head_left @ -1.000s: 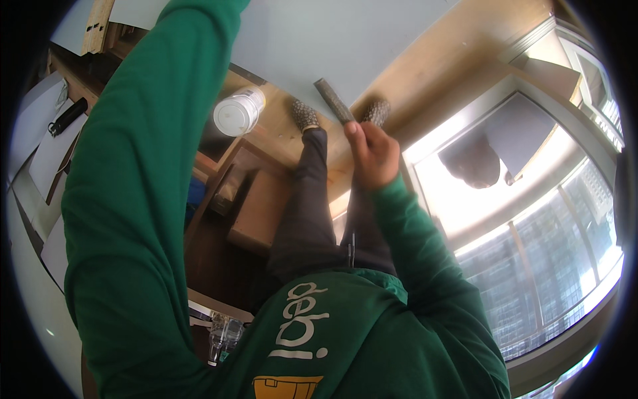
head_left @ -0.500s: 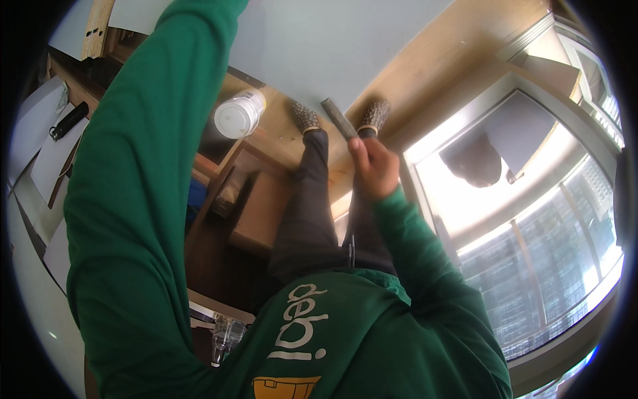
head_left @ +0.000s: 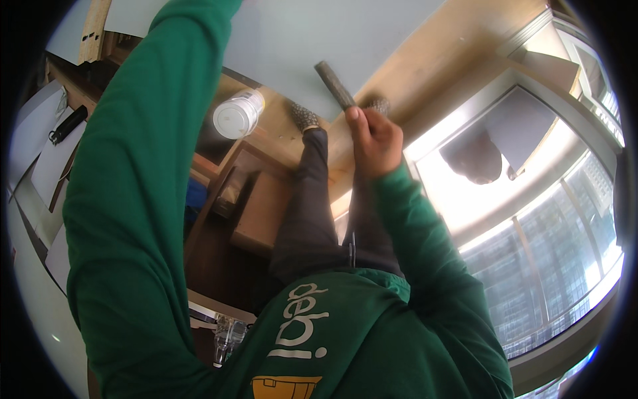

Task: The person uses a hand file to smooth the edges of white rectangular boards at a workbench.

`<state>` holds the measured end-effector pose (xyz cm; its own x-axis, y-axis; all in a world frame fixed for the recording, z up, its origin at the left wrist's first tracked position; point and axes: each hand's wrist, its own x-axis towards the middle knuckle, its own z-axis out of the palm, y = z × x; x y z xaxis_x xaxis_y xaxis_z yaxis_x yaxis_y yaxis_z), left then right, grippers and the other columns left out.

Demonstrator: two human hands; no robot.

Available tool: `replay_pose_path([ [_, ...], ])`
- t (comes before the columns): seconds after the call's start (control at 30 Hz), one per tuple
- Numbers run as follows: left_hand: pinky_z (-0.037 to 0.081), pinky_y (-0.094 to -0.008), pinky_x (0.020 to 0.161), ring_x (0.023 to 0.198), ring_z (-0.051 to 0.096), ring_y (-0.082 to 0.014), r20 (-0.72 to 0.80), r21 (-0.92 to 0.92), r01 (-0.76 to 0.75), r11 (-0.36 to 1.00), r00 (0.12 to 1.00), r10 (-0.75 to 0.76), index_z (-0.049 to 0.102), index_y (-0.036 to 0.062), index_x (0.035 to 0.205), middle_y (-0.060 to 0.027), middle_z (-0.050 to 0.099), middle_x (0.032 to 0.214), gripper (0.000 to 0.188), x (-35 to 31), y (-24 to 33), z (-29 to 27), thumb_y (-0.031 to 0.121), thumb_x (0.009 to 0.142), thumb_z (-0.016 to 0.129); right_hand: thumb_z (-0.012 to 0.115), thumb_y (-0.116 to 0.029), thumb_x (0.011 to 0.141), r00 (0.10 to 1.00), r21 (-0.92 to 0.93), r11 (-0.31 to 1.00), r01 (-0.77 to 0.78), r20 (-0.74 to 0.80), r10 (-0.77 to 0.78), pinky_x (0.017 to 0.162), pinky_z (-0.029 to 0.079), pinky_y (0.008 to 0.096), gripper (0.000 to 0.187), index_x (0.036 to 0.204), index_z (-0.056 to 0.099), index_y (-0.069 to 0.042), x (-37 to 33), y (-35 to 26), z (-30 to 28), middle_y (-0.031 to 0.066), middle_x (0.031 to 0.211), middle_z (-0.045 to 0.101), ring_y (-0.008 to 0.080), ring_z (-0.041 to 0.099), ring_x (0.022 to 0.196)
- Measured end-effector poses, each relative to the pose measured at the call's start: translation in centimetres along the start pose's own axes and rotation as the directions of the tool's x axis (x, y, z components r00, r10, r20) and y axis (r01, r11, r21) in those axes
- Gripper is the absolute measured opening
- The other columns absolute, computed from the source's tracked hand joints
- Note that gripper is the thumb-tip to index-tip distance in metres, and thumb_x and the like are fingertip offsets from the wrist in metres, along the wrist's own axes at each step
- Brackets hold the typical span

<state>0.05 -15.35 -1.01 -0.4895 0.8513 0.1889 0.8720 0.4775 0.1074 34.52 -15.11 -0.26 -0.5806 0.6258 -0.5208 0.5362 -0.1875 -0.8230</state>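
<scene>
A short, straight grey-brown bar point(head_left: 334, 85), which could be wood or metal, points up and away from my right hand point(head_left: 378, 141). The fingers of that hand are wrapped round its near end, with the thumb along it. Beyond the bar's tip lies a large pale grey board point(head_left: 286, 46), and the bar overlaps its near corner in the picture. I cannot make out whether they touch. My left arm point(head_left: 149, 146) in its green sleeve stretches far forward along the board's left side. Its hand is beyond the top edge of the picture.
A white lidded bucket point(head_left: 234, 120) stands left of my feet. Wooden compartments hold a brown box point(head_left: 262, 209). A black bottle point(head_left: 68, 124) lies on white boards at far left. A bright window point(head_left: 531, 253) fills the right side.
My right hand has moved up and forward with the bar, whose tip now overlaps the pale board more. My left arm has shifted slightly left.
</scene>
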Motion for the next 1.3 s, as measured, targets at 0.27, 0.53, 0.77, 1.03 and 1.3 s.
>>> replay_pose_path([
  [0.27,0.016,-0.0504,0.124,0.151,0.026,-0.0313,0.032,-0.023,0.034,0.999,0.999,-0.033,0.040,0.0103,0.153,-0.0154,0.033,0.161,0.060,-0.1,0.3,-0.3,0.041,0.103,0.050,0.069,-0.033,0.097,0.999,-0.080,0.997,-0.019,0.026,0.021,0.053,0.041,0.0305,0.041,0.080,0.065,0.003,-2.8,2.5,-1.0,0.0082,0.058,0.050,0.0110,0.042,0.056],
  [0.53,0.017,-0.0511,0.124,0.150,0.028,-0.0318,0.025,-0.004,0.034,0.999,0.999,-0.034,0.041,0.0095,0.152,-0.0159,0.035,0.160,0.059,0.2,0.0,-0.5,0.041,0.103,0.051,0.068,-0.032,0.098,1.000,-0.104,0.994,-0.020,0.019,0.022,0.053,0.041,0.0318,0.040,0.080,0.066,0.004,-2.1,2.1,-0.4,0.0092,0.057,0.049,0.0127,0.044,0.055],
  [0.77,0.016,-0.0498,0.124,0.151,0.027,-0.0312,0.047,0.002,0.023,1.000,0.999,-0.023,0.040,0.0089,0.153,-0.0152,0.033,0.161,0.060,0.2,0.4,-0.6,0.040,0.103,0.050,0.067,-0.033,0.099,0.996,0.146,0.985,-0.088,-0.017,0.091,0.053,0.040,0.0313,0.039,0.081,0.067,0.002,1.3,-0.3,0.3,0.0088,0.057,0.047,0.0110,0.041,0.055],
  [1.03,0.015,-0.0494,0.124,0.150,0.027,-0.0317,0.050,-0.013,0.034,0.999,0.998,-0.033,0.039,0.0088,0.153,-0.0152,0.033,0.161,0.060,0.0,0.5,-0.5,0.040,0.103,0.050,0.067,-0.033,0.098,0.998,-0.031,0.999,-0.035,-0.048,0.034,0.051,0.040,0.0355,0.043,0.075,0.063,0.003,-0.1,1.3,0.2,0.0153,0.057,0.046,0.0179,0.041,0.052],
  [1.3,0.015,-0.0502,0.124,0.151,0.026,-0.0317,0.062,-0.014,0.040,0.999,0.997,-0.039,0.040,0.0086,0.153,-0.0152,0.033,0.161,0.060,0.2,0.4,-0.6,0.040,0.103,0.051,0.064,-0.032,0.101,1.000,-0.001,1.000,-0.017,-0.019,0.017,0.055,0.041,0.0306,0.041,0.080,0.067,0.003,-3.2,2.2,0.1,0.0037,0.060,0.050,0.0090,0.044,0.060],
])
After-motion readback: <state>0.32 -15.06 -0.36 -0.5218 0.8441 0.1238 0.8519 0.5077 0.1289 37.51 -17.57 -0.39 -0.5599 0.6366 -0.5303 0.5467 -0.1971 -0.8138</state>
